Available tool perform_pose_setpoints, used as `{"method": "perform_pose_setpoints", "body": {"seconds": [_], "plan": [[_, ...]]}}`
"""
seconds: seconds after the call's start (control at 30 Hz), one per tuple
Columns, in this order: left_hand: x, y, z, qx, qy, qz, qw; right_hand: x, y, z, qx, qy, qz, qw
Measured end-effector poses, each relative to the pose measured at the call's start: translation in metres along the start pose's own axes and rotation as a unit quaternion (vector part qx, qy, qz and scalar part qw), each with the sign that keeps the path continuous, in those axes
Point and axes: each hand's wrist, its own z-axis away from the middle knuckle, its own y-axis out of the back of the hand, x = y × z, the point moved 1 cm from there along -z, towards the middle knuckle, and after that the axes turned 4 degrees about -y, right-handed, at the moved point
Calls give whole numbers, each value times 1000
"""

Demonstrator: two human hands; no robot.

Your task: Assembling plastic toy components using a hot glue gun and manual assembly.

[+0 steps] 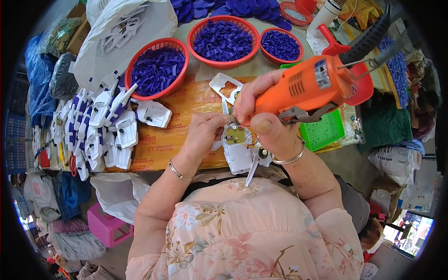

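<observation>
My right hand (pixel 275 140) is wrapped round an orange electric screwdriver (pixel 291 86), its front end angled down to the left. Below that end lies an opened white plastic housing (pixel 238 158) with a small circuit board (pixel 237 136), thin wires and a round dark part inside. My left hand (pixel 204 135) is pinched at the housing's left side, close to the screwdriver's front end. What its fingertips hold is hidden. A flat white plastic frame (pixel 224 83) lies just beyond the housing. The driver's tip is covered by my fingers.
Red baskets (pixel 223 60) of dark blue plastic parts line the back. White-and-blue assembled pieces (pixel 100 121) are heaped at left. A green tray (pixel 322 130) and a red scoop (pixel 359 86) stand at right. A black cable (pixel 368 39) and a spring (pixel 389 49) rise from the screwdriver.
</observation>
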Motion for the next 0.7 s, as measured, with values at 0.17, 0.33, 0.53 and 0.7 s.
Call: {"method": "perform_pose_setpoints", "body": {"seconds": [0.17,0.33,0.53,0.7], "plan": [[1,-1,1,3,1,-3,1000,7,3,1,-1,-9,-6,1000],[1,-1,1,11,5,-7,1000,9,6,1,10,14,13,1000],[2,-2,1,16,13,0,1000,-1,9,-1,-21,-29,20,999],[2,-1,1,10,1,0,1000,-1,8,-1,-34,-14,25,999]]}}
